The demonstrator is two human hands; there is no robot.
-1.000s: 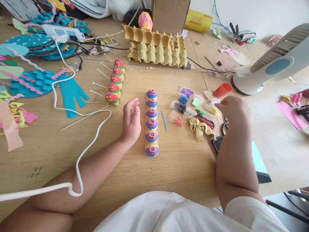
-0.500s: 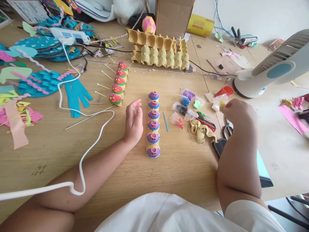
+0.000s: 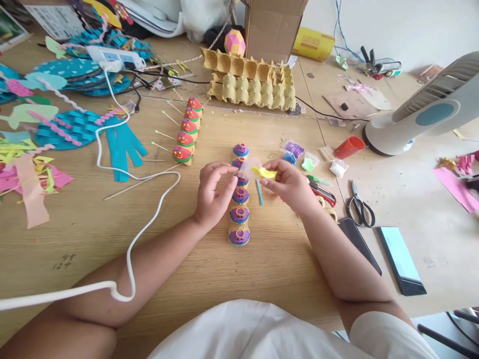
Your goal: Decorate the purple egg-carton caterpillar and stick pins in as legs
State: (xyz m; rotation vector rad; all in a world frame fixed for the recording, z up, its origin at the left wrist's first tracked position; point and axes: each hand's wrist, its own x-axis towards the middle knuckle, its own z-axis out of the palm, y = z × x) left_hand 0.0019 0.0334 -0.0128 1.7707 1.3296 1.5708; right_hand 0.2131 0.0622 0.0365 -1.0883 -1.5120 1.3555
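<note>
My right hand [image 3: 287, 183] pinches a small clear plastic bag [image 3: 246, 168] with yellow modelling clay [image 3: 264, 172] in it, held above the row of cups. Facing it, my left hand [image 3: 217, 192] has its thumb and fingers curved and apart at the bag's left end; whether they touch it I cannot tell. Under the bag stands an upright row of egg-carton cups [image 3: 239, 215] with purple and blue clay faces and orange rings, partly hidden. A blue clay tool [image 3: 259, 192] lies to its right. A second row, a red and green caterpillar [image 3: 186, 138], stands further left with green-tipped sticks.
Bags of purple clay [image 3: 294, 148] and other colours lie to the right, near a red cutter [image 3: 322, 192], scissors [image 3: 359, 205], a red cup [image 3: 349, 146] and two phones. Egg cartons [image 3: 258, 92] stand behind. A white cable [image 3: 149, 219] crosses the left side; a fan [image 3: 419, 117] stands right.
My right hand has come from the far right to the middle, bringing the bag of yellow clay. My left hand has shifted slightly right, towards the bag. The scissors and phones are now uncovered.
</note>
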